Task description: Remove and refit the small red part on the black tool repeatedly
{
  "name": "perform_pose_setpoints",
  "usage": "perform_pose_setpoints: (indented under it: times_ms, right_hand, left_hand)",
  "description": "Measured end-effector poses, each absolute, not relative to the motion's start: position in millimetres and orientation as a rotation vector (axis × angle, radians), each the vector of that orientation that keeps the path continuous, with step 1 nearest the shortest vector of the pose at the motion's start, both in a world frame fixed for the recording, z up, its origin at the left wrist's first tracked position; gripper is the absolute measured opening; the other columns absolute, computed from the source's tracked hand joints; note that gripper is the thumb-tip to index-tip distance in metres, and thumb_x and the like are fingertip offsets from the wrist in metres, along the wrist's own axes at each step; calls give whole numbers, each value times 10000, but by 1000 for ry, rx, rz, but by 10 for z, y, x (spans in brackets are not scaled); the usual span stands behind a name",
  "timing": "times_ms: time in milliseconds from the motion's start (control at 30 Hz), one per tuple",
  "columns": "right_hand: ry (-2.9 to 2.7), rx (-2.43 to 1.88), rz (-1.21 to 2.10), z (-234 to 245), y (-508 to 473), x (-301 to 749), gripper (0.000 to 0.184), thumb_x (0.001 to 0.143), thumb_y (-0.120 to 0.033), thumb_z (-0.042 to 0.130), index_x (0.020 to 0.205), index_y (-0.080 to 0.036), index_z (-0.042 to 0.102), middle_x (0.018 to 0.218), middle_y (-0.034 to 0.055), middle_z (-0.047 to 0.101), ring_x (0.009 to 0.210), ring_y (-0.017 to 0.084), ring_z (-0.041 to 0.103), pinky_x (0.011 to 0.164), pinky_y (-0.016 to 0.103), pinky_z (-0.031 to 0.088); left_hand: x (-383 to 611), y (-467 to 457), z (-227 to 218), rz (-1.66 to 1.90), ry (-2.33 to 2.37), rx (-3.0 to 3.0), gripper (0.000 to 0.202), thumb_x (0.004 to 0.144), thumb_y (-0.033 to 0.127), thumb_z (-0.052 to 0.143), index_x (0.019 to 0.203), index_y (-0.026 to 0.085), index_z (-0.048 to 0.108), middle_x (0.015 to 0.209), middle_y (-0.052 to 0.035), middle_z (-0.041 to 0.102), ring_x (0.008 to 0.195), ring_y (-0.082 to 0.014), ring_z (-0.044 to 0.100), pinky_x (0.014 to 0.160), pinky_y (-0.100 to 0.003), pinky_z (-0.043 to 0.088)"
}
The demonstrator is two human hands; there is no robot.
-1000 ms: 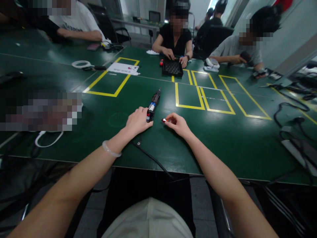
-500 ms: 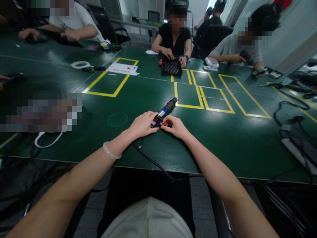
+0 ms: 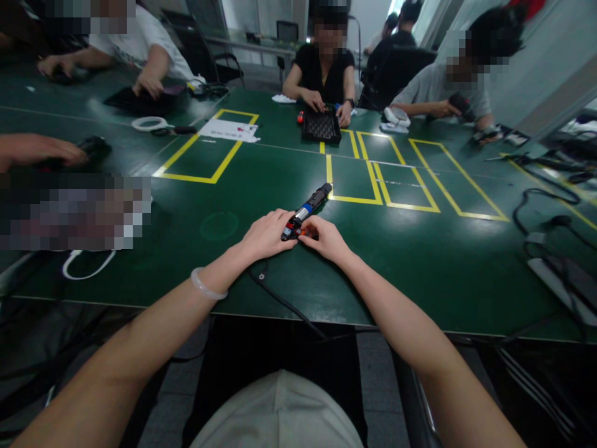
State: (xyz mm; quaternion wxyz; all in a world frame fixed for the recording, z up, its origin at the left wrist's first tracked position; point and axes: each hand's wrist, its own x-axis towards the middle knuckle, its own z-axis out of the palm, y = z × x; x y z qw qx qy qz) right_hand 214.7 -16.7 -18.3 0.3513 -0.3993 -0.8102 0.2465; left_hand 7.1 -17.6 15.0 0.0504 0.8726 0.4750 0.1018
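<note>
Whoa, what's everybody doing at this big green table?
A pen-shaped tool lies on the green table. The camera wearer's left hand grips its near end, and the right hand pinches a small red piece against that end. Across the table, another person has both hands at a black tray.

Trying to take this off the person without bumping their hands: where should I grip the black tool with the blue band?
Take the bare black barrel beyond the blue band, from above, fingers across its width. The tool lies flat on the green table, slanting away to the right, and the left hand and right hand cover its near red end.
</note>
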Motion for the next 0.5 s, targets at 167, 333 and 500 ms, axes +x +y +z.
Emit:
perform_pose_setpoints:
  times_ms: [167,333,500]
  right_hand:
    - [-2191,-1049,564,-169,-177,2152,96,877,-235,624,965,-208,599,933,32,605,757,165,544,720,281,437]
    - [-2252,-1010,575,-126,-178,2183,132,864,-204,632,995,-208,620,966,39,628,815,180,569,754,288,450]
    - [-2268,-978,622,-93,-185,2202,155,866,-160,600,1012,-207,625,989,44,645,817,174,576,771,289,462]
  left_hand:
    - [66,-168,139,315,1447,2658,603,858,454,614,1380,199,453,1333,-120,555,1148,-304,575,904,-397,491]
    - [61,-168,144,308,1444,2639,609,862,466,607,1389,207,446,1344,-125,549,1159,-309,571,902,-400,490]
    - [60,-171,146,308,1449,2620,625,856,464,619,1401,217,439,1350,-122,543,1173,-311,564,927,-405,482]
